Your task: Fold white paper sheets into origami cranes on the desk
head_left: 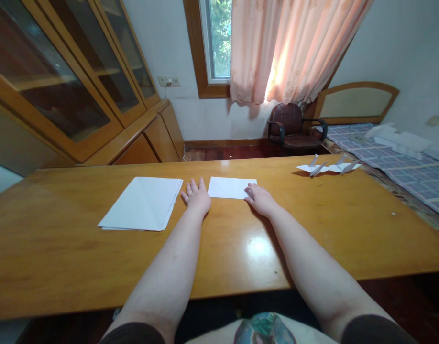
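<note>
Flat on the yellow wooden table point(54, 239), left hand point(197, 197) open between a stack of white paper point(140, 203) and a single white sheet point(232, 187); right hand point(261, 199) open, touching that sheet's near right corner; paper cranes point(327, 166) far right.

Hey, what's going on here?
A person has both bare hands resting on a wooden table. The right hand has its fingers on the edge of a white paper sheet. The left hand lies flat between that sheet and a stack of white paper. Two folded paper cranes sit farther along the table.
</note>
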{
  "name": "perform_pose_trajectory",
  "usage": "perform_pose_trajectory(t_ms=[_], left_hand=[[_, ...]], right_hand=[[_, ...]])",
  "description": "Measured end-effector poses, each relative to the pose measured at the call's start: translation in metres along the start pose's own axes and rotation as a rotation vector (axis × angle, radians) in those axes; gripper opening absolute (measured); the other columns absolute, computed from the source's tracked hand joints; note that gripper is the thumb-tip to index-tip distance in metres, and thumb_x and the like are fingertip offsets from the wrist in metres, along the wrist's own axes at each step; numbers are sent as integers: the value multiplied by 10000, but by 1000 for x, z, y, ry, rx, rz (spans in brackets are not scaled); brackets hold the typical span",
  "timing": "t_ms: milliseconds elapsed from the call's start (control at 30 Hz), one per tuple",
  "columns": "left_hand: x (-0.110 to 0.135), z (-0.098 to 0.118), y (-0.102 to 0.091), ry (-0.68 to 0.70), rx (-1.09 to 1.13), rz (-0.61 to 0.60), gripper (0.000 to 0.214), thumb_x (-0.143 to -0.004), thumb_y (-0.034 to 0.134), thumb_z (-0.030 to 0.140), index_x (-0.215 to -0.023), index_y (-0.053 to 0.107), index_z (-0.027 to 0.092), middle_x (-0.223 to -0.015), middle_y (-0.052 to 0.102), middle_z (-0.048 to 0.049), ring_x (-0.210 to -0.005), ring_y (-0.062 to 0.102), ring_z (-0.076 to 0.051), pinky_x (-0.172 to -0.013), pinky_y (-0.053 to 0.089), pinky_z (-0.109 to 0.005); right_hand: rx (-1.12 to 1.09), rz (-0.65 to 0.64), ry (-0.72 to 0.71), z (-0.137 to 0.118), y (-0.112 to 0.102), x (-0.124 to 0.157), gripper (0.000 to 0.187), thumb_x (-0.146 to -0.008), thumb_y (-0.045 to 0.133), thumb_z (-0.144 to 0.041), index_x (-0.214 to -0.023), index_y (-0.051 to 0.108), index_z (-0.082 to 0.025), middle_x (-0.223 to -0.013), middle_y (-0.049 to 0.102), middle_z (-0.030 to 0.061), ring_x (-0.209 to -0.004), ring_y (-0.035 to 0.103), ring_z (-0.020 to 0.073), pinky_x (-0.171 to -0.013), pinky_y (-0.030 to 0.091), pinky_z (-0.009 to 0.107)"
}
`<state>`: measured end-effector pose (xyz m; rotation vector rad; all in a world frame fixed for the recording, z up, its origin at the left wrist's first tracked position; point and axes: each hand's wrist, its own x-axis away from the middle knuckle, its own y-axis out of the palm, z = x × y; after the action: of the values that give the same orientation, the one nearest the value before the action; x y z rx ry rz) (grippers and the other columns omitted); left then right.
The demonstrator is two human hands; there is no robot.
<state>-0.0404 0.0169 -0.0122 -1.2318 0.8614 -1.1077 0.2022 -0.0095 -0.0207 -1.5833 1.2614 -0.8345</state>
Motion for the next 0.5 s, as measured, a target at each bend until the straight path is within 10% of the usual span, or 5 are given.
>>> perform_pose_trajectory(t_ms=[500], left_hand=[[4, 0, 1, -28, 67, 22, 771, -778, 462, 160, -1498, 193, 227, -1570, 91, -155, -1427, 125, -352, -1092, 157, -622]], right_hand=[[-29, -4, 12, 1, 2, -1, 375, -896, 521, -358, -1235, 548, -202, -1478, 381, 113, -1367, 331, 278, -1116, 243, 474]])
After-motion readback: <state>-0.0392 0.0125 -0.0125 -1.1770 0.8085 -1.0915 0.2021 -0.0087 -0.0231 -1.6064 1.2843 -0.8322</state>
